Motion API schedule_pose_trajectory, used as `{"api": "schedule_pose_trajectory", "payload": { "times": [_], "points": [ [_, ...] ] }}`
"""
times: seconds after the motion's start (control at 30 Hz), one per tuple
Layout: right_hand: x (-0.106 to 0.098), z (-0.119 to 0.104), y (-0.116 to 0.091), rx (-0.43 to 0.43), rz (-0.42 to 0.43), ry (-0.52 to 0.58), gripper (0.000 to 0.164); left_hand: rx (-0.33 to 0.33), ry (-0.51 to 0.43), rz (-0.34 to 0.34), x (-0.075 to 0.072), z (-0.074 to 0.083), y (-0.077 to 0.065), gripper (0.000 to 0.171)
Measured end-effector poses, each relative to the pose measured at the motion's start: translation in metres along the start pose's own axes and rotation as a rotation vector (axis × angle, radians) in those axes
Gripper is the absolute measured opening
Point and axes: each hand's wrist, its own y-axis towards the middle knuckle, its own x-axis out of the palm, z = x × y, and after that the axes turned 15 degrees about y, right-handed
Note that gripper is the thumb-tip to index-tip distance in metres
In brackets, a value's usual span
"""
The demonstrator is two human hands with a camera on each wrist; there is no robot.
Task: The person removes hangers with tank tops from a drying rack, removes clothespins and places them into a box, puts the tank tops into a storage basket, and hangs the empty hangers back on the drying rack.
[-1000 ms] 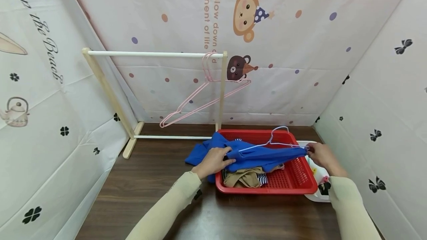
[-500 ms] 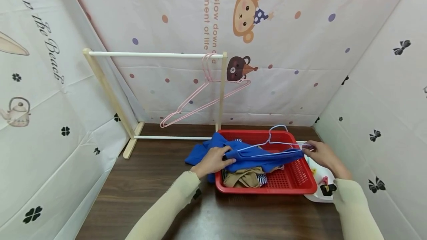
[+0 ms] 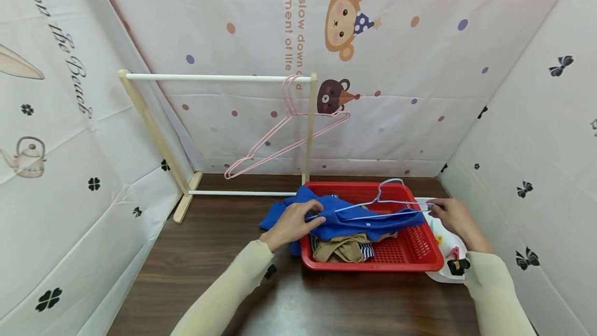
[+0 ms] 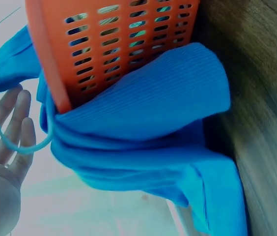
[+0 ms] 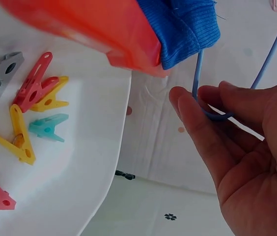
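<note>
A blue garment with ribbed edges (image 3: 326, 229) lies across the red basket (image 3: 406, 267), its left part hanging over the side. On top of it, a light blue wire hanger (image 3: 378, 200) has its hook pointing up and its lower bar along the cloth. My left hand (image 3: 291, 222) holds the garment at the hanger's left end. In the left wrist view, the rounded hanger end (image 4: 18, 147) shows in front of its fingers. My right hand (image 3: 454, 220) pinches the hanger's right end, which is bare of cloth. In the right wrist view, one bar (image 5: 198, 69) runs up to a ribbed edge.
Tan and striped clothes (image 3: 342, 249) lie in the basket. A white tray (image 5: 99, 162) with several coloured clothespins (image 5: 33, 86) stands right of it. Behind, a clothes rack (image 3: 219, 78) carries pink hangers (image 3: 263, 141). Printed cloth walls enclose the table (image 3: 224, 279).
The garment's right part has slipped off the hanger's right end, baring the lower bar. My left hand has moved slightly left, uncovering the hanger's left end. My right hand now pinches the bare hanger.
</note>
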Motion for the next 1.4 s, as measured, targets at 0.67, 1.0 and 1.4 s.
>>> {"api": "schedule_pose_trajectory", "payload": {
  "times": [0.67, 1.0, 1.4],
  "points": [
    [0.004, 0.0, 0.001, 0.06, 0.001, 0.03, 0.03, 0.084, 0.121, 0.173, -0.007, -0.003, -0.011, 0.016],
    [0.003, 0.004, 0.003, 0.048, 0.02, 0.054, 0.03, 0.02, 0.157, 0.267, -0.014, -0.029, -0.034, 0.008],
    [0.006, 0.004, 0.002, 0.077, 0.034, 0.053, 0.031, -0.084, 0.153, 0.117, 0.005, -0.052, -0.05, 0.006]
  ]
}}
